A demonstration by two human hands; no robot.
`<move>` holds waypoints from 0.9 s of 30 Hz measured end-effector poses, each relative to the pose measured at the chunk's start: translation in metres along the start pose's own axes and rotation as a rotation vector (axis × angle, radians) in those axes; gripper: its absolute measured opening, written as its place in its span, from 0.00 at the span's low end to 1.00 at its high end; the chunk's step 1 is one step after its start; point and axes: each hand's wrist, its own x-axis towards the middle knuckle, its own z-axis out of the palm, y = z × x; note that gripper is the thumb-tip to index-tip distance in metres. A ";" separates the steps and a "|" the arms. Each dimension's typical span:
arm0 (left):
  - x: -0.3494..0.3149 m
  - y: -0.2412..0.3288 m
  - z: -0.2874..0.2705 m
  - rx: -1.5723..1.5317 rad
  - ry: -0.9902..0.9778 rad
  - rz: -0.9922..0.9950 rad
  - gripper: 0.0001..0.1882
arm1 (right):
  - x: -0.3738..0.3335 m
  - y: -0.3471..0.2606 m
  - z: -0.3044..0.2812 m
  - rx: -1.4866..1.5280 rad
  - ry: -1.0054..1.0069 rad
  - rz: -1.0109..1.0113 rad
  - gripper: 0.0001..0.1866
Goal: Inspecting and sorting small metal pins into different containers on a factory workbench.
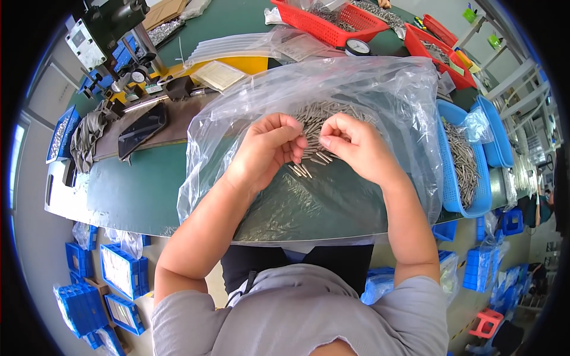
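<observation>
Dozens of slim metal pins point(335, 111), short, cylindrical and dull silver, lie in a loose, criss-crossed heap on clear plastic film point(409, 98). Taking that heap as the centre of a clock, a few strays have spilled toward 7 o'clock, close to the left fingertips. The film is thin, glossy and crumpled, its edges puckered into ridges, and it covers part of a smooth dark-green tabletop point(136, 193).

At 8 o'clock is the left hand point(270, 145), half closed, its fingers curled inward with the thumb near the index finger; whether a pin sits between them I cannot tell. At 4 o'clock the right hand point(362, 147) has thumb and index finger drawn close together, the other fingers folded; its grip, too, hides anything it may hold. The two hands are apart, facing each other over the near side of the heap.

Toward 3 o'clock stands a blue perforated plastic basket point(484, 193), long and rounded, filled with similar pins. A red lattice-sided basket point(332, 34) sits at 12 o'clock. At 9 o'clock lie a flat, shiny black phone point(142, 129) and, farther out, a rumpled grey cloth point(88, 139).
</observation>
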 end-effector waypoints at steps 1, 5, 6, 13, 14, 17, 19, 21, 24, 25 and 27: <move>0.000 0.000 0.000 0.002 -0.002 0.000 0.04 | 0.000 -0.001 0.000 0.000 0.003 -0.001 0.05; -0.001 -0.002 0.002 -0.002 -0.056 -0.048 0.03 | 0.000 -0.004 0.001 0.165 0.024 -0.014 0.04; -0.002 -0.003 0.003 -0.002 -0.057 -0.057 0.03 | 0.000 -0.003 0.001 0.194 0.007 -0.008 0.04; -0.002 -0.006 0.004 0.006 -0.087 -0.084 0.03 | -0.001 -0.007 0.005 0.208 -0.009 0.001 0.04; -0.002 -0.007 0.003 -0.011 -0.115 -0.084 0.03 | 0.000 -0.007 0.005 0.332 -0.061 0.031 0.05; -0.003 -0.008 0.003 -0.058 -0.166 -0.076 0.03 | 0.003 -0.003 0.001 0.550 -0.168 0.133 0.08; -0.003 -0.008 0.003 -0.086 -0.189 -0.066 0.03 | 0.004 0.002 0.002 0.645 -0.225 0.205 0.10; -0.001 -0.011 0.001 -0.108 -0.208 -0.068 0.03 | 0.005 0.006 0.004 0.772 -0.288 0.255 0.13; 0.000 -0.011 0.003 -0.131 -0.221 -0.062 0.03 | 0.006 0.010 0.002 0.875 -0.290 0.288 0.13; -0.001 -0.011 0.003 -0.130 -0.220 -0.062 0.03 | 0.006 0.009 0.003 0.876 -0.291 0.288 0.13; -0.001 -0.013 0.003 -0.116 -0.210 -0.047 0.04 | 0.006 0.007 0.006 0.823 -0.280 0.298 0.12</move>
